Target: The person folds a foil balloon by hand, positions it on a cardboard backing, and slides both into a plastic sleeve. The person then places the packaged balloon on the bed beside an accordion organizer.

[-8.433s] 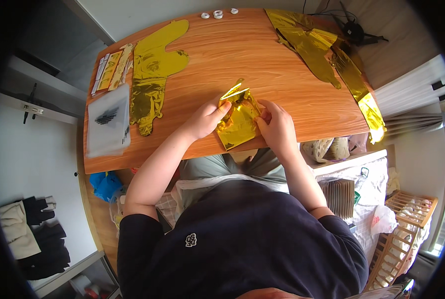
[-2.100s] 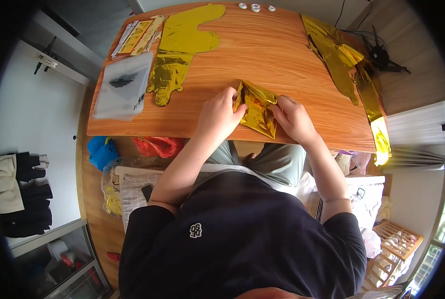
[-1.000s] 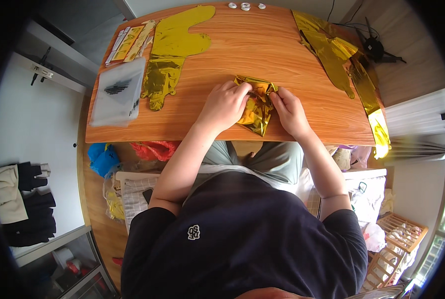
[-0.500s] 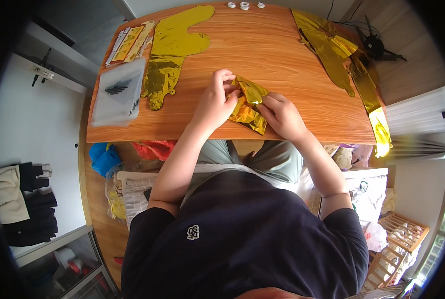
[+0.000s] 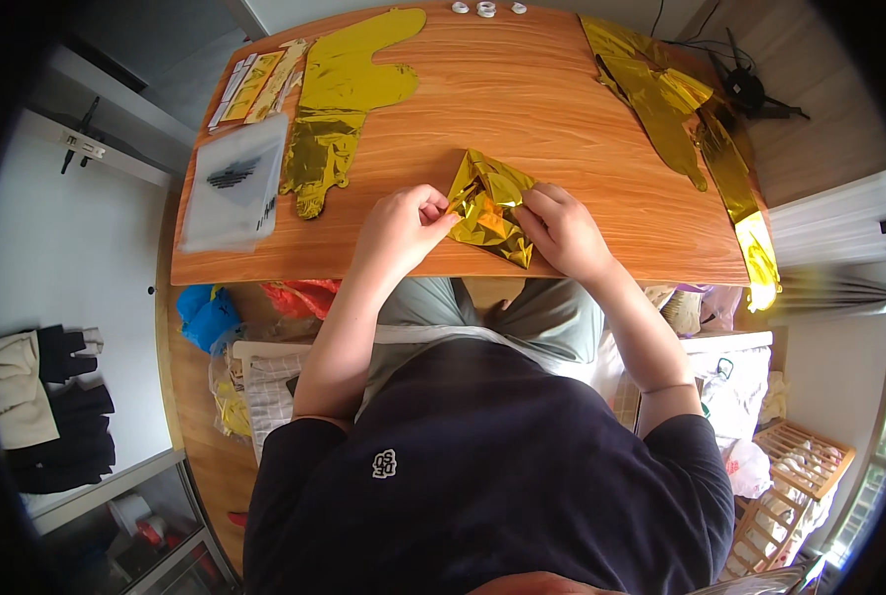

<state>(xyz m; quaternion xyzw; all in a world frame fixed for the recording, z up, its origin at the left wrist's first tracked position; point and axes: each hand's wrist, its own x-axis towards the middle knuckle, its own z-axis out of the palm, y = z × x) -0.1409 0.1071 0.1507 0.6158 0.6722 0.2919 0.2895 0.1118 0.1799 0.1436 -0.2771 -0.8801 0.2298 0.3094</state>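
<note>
A folded gold foil balloon [image 5: 489, 220] lies near the table's front edge, creased into a rough triangle with its point away from me. My left hand [image 5: 403, 230] pinches its left edge between thumb and fingers. At the right edge, my right hand [image 5: 567, 236] grips the foil with curled fingers. Farther left, a flat, uninflated gold foil balloon [image 5: 349, 94] is spread on the table. More gold foil [image 5: 661, 114] stretches along the right side, its end hanging over the front corner.
Clear plastic bags [image 5: 235, 188] lie at the left of the wooden table [image 5: 502, 99], below printed cards [image 5: 254, 87]. Small white rolls [image 5: 486, 10] line the far edge. A black stand [image 5: 745, 89] is at the back right.
My left hand has come down and left from the top of the foil to its left edge, uncovering the upper point. My right hand has stayed nearly in place.
</note>
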